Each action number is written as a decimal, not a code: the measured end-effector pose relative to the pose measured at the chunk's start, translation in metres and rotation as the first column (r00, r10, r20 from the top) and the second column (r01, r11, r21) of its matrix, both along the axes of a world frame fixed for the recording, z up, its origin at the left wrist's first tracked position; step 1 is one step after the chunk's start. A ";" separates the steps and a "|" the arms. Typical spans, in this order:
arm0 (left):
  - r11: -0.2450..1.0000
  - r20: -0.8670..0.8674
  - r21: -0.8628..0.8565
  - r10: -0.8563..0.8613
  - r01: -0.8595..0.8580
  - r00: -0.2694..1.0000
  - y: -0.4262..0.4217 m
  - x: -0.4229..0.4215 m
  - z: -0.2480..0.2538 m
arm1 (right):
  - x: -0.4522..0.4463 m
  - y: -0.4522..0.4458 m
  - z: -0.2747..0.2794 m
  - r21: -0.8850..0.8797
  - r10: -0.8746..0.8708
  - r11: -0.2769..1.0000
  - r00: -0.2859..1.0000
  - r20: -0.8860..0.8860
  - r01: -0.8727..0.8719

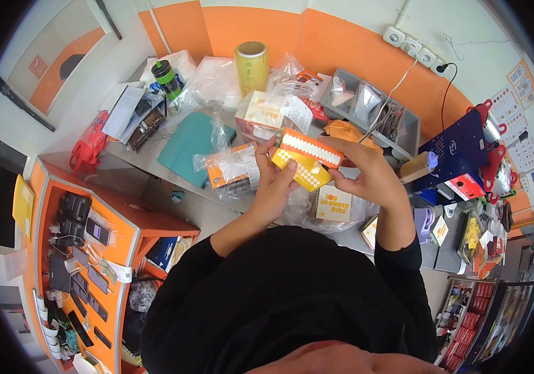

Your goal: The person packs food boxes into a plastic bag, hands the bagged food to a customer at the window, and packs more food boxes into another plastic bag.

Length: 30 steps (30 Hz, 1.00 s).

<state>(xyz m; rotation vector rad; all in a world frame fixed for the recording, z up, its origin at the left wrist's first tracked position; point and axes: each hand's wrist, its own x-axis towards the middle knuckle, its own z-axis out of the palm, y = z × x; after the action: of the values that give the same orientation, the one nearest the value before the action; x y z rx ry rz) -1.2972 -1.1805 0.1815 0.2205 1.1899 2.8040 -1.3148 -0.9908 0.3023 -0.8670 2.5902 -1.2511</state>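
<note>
A small yellow box (304, 169) with a white checkered pattern and an orange side is held up over the grey table. My left hand (274, 181) grips its left end, thumb on the yellow face. On the right end, my right hand (367, 173) has its fingers over the orange side and its thumb below. Below the hands, a white and yellow box (333, 204) with lettering lies on clear plastic. Behind them stands a similar box (264, 110). An orange and white packet (232, 167) in plastic lies left of my left hand.
A teal folder (193, 148), a yellow roll (251, 67) and a green-black bottle (166, 78) are at the left and back. A grey divided tray (409, 133) stands at the back right, near a blue machine (454, 153). Phones lie on an orange shelf (112, 300) at lower left.
</note>
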 end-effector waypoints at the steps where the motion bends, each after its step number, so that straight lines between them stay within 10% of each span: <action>1: 1.000 0.008 -0.017 -0.001 0.001 1.000 0.000 -0.001 0.001 | -0.001 -0.002 0.000 0.011 0.056 0.998 0.976 -0.211 -0.054; 2: 1.000 0.008 -0.017 0.001 0.000 1.000 -0.001 -0.002 0.003 | -0.002 -0.003 -0.001 0.033 0.110 0.994 0.905 -0.412 -0.106; 17: 0.996 0.039 0.001 -0.087 0.087 0.995 -0.004 -0.011 -0.012 | -0.003 -0.003 -0.014 -0.123 0.046 0.990 0.976 -0.214 -0.073; 19: 0.985 -0.325 -0.173 -0.072 0.016 0.943 -0.003 -0.017 -0.022 | 0.000 -0.003 -0.016 -0.145 0.019 0.988 0.981 -0.195 -0.048; 21: 0.983 -0.309 -0.182 -0.080 0.023 0.948 0.002 -0.009 -0.012 | 0.002 -0.004 -0.019 -0.169 -0.009 0.985 0.985 -0.173 -0.020; 30: 0.889 -0.292 -0.394 0.117 -0.231 0.949 0.007 -0.011 0.001 | 0.006 -0.016 -0.036 -0.147 -0.127 0.987 0.844 -0.521 0.058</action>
<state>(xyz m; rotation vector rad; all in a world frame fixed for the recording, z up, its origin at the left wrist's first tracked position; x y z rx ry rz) -1.3079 -1.1732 0.1825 0.4788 1.9364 2.6212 -1.3091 -1.0064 0.2660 -1.2851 3.0265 -1.3706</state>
